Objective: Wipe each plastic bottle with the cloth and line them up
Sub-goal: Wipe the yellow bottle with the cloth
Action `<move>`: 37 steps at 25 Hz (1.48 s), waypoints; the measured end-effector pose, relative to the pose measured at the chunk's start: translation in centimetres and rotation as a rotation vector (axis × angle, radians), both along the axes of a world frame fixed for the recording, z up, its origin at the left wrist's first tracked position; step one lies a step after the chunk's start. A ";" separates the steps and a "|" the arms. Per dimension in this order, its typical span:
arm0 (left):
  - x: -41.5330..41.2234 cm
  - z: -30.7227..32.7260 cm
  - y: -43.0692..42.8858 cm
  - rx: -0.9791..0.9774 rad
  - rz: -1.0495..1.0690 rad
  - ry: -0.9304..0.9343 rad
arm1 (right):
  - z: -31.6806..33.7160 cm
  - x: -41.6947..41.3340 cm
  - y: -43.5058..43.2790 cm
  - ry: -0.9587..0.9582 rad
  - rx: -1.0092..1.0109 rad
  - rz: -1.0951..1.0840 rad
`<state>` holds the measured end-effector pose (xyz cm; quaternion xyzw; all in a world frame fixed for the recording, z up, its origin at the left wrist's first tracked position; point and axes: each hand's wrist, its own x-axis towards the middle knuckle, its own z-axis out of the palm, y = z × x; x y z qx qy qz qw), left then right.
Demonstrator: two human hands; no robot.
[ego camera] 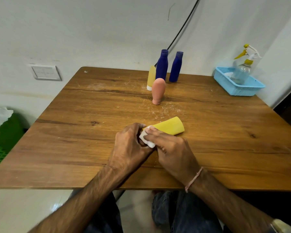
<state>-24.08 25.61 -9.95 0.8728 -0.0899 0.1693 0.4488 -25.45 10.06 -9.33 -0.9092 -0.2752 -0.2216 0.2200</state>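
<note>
A yellow plastic tube bottle lies on its side on the wooden table, wide end pointing far right. My left hand grips its near end. My right hand presses a small white cloth against that end, and the cap is hidden under hands and cloth. Farther back a pink bottle stands on its cap. Behind it stand a second yellow tube on a white cap and two dark blue bottles.
A light blue basket at the table's far right corner holds a clear spray bottle with a yellow trigger. A green crate sits left of the table. A black cable runs down the wall behind the bottles.
</note>
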 end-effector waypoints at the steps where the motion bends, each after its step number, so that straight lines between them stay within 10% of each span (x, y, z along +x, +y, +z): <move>1: 0.0 0.0 0.0 0.007 -0.001 0.013 | 0.2 0.9 -0.6 0.012 0.031 -0.057; 37: 0.0 0.6 0.6 -0.192 0.037 0.240 | 1.7 4.1 -4.6 -0.093 0.072 -0.023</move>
